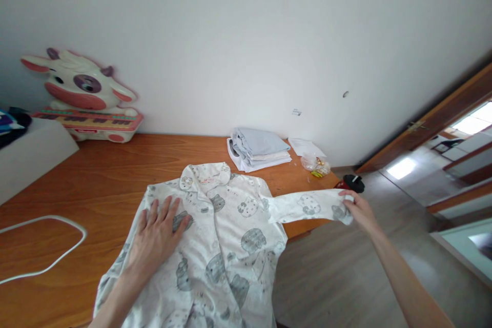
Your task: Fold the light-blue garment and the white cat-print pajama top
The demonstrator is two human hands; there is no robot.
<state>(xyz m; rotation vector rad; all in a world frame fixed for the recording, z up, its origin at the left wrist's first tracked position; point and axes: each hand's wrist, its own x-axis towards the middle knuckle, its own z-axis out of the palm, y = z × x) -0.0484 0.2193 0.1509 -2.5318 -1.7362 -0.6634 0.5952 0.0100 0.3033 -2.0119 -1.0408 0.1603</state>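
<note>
A white pajama shirt point(230, 215) with grey cartoon-cat prints lies front side up on the wooden table, its collar toward the wall. My left hand point(159, 230) rests flat on the chest of the shirt, fingers spread. Out to the right, my right hand point(357, 207) pinches the cuff of one sleeve point(307, 205), which is stretched sideways past the table's edge. The shirt's other sleeve hangs down along the left side, partly behind my left forearm. The lower hem runs out of view at the bottom.
Folded clothes point(261, 148) lie near the wall, beside a paper sheet point(305, 147) and a clear plastic bag point(315, 165). A cow-shaped toy piano point(90, 100), a white box point(36, 154) and a white cable point(77, 225) are at left. A dark-lidded bin point(351, 183) stands beyond the table's right end.
</note>
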